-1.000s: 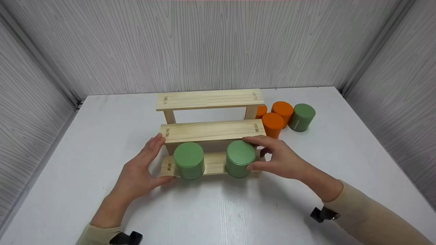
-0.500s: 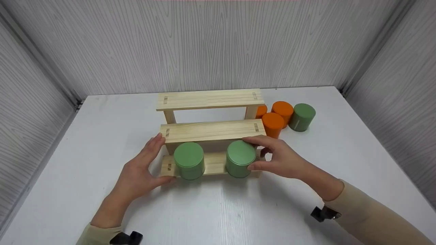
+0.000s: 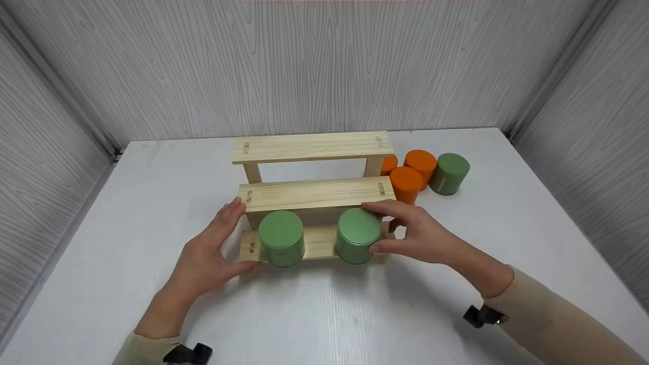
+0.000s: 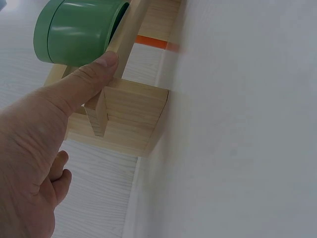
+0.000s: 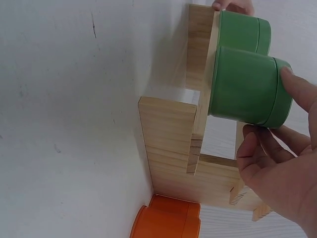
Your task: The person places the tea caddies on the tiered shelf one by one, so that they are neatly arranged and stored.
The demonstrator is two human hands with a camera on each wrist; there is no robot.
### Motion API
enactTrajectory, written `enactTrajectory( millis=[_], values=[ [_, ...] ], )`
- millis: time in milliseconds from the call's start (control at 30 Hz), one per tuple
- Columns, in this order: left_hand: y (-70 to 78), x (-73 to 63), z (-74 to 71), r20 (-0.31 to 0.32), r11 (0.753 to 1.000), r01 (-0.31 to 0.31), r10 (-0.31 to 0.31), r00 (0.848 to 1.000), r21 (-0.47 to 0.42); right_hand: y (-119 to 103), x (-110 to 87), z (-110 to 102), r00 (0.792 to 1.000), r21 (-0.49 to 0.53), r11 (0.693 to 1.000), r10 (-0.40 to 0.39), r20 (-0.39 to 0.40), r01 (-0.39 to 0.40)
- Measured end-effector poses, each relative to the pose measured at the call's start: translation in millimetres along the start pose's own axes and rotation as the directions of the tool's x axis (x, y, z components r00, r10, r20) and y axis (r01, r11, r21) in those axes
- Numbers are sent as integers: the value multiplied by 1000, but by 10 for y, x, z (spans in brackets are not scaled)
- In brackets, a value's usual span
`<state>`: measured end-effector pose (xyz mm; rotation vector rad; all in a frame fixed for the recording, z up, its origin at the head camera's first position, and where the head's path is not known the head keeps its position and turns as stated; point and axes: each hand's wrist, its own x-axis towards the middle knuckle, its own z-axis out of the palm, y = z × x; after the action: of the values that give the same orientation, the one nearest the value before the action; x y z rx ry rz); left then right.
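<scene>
On the bottom shelf of a three-tier wooden rack [image 3: 314, 195] two green lidded tins stand upright. My left hand [image 3: 209, 258] is beside the left tin [image 3: 281, 238]. Its thumb rests on the bottom shelf's front edge, and its other fingertips touch the left end of the middle shelf. In the left wrist view the thumb [image 4: 84, 82] lies straight along the wood. At the rack's right end my right hand [image 3: 423, 233] pinches the right tin [image 5: 247, 87] near its lid, thumb in front and index finger behind. The right tin's base meets the shelf.
Behind the rack's right side stand several orange tins [image 3: 421, 167], one partly hidden by the rack. Another green tin [image 3: 450, 175] is beside them. The white table [image 3: 324, 314] is enclosed by panels at the back [image 3: 314, 66] and both sides.
</scene>
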<state>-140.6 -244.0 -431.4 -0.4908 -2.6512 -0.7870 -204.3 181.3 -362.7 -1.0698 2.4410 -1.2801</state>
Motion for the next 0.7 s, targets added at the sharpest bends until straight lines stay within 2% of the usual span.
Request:
enactTrajectory(
  millis=[200, 367, 500, 700],
  values=[
    [1, -9, 0, -2, 1000, 4, -4, 1000, 2, -10, -20, -63, 1000, -23, 1000, -9, -3, 9],
    [1, -3, -4, -2, 1000, 4, -4, 1000, 1, -55, -68, -172, 998, -52, 997, -51, -30, 49],
    [-2, -4, -12, 5, 1000, 12, -12, 1000, -10, -114, -113, -294, 996, -91, 994, -69, -59, 64],
    [3, -8, -12, 3, 1000, 17, -17, 1000, -23, -180, -167, -526, 992, -139, 989, -60, -109, 45]
  ],
)
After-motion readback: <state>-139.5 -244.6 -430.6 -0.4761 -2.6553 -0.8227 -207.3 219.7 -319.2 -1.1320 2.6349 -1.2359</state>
